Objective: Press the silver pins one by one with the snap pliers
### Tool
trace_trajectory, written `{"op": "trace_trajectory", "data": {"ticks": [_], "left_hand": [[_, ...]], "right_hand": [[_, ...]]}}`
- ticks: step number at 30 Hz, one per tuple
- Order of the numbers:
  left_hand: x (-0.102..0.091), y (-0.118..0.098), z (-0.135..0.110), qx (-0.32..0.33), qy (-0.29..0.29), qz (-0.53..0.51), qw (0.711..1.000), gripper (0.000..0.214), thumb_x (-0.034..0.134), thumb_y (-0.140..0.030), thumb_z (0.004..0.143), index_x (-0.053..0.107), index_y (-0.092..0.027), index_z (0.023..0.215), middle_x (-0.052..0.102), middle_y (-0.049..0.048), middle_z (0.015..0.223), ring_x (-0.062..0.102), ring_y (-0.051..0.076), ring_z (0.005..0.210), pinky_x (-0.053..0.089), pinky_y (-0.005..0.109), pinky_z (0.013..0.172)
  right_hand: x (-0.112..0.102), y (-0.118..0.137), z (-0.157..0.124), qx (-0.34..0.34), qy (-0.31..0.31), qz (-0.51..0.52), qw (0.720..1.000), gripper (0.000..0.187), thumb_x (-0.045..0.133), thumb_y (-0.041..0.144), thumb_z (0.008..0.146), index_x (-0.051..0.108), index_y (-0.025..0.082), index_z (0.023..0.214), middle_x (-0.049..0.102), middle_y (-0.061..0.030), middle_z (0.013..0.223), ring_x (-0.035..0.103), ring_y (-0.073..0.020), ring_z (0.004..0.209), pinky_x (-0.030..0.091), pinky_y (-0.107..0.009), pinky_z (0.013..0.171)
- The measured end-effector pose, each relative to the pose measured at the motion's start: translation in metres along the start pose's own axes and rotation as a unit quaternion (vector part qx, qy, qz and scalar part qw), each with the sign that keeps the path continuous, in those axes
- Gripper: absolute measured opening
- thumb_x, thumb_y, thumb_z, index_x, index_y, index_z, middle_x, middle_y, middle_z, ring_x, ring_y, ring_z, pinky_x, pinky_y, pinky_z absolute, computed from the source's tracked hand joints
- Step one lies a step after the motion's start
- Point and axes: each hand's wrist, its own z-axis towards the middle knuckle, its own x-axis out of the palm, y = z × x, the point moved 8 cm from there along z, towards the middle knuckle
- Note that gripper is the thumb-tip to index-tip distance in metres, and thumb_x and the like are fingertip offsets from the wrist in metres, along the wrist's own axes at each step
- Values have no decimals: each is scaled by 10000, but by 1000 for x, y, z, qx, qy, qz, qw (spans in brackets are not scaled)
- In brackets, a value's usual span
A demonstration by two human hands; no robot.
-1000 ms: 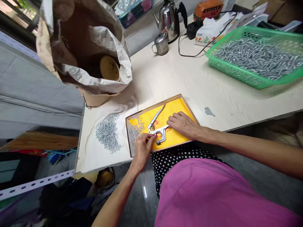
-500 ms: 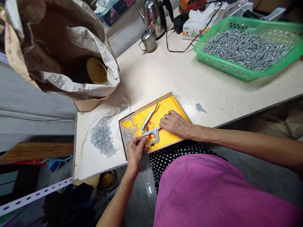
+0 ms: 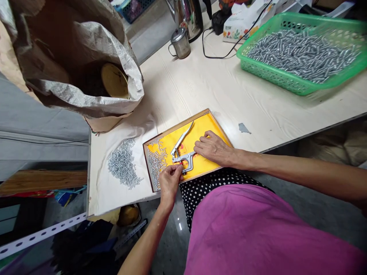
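A shallow box (image 3: 210, 124) lined in yellow lies at the table's front edge. Inside it are grey snap-fastener pliers (image 3: 187, 157), one long lever raised and apart from the other handle. My right hand (image 3: 214, 148) is closed around the lower handle end. At the jaws, my left hand (image 3: 171, 178) pinches with thumb and forefinger; whatever sits between the fingertips is too small to make out. Loose small metal pins (image 3: 156, 162) lie in the box's left end, beside my left hand.
A heap of metal pins (image 3: 124, 164) lies on white cloth left of the box. A green basket (image 3: 272, 78) of metal pieces stands at right. A large paper sack (image 3: 114, 110), a steel cup (image 3: 181, 47) and a kettle (image 3: 192, 19) stand further back.
My left hand has shifted slightly right, closer in to the pliers' jaws. My right hand stays on the handle. The whole view has moved a little.
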Motion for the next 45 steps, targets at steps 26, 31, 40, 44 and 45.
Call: {"op": "trace_trajectory", "data": {"ticks": [26,31,40,44,45], "left_hand": [[4,-6,5,5,36,74,997,333,706,-478,665,689,-146,690,597,-6,564,517,113,481,362,216,480],[2,-5,5,34,21,120,992,281,684,-435,689,682,-154,672,621,9,594,550,134,541,392,223,521],[3,-9,4,44,21,151,987,282,639,-435,703,666,-160,645,622,18,584,550,141,544,397,230,530],[4,-5,5,43,28,137,989,288,651,-443,709,677,-161,659,627,22,608,558,146,564,412,234,542],[4,-3,5,41,29,128,990,290,659,-447,709,681,-161,665,628,23,615,561,147,569,417,234,545]], "right_hand": [[10,-18,31,22,28,48,998,204,442,209,996,603,202,1122,627,-77,1092,511,-236,952,282,-387,807],[19,-35,69,-26,38,-29,999,284,365,113,973,625,202,1047,633,-92,1080,457,-271,1057,290,-410,872],[18,-47,63,-27,45,-48,997,300,332,147,1008,627,197,1025,642,-87,977,475,-257,1014,314,-401,802],[19,-48,58,-11,55,-48,997,304,346,126,998,643,188,1008,646,-89,951,480,-258,1001,303,-404,799],[19,-48,58,-10,55,-47,997,304,351,120,993,647,187,1000,647,-90,949,479,-258,999,302,-404,801]]}}
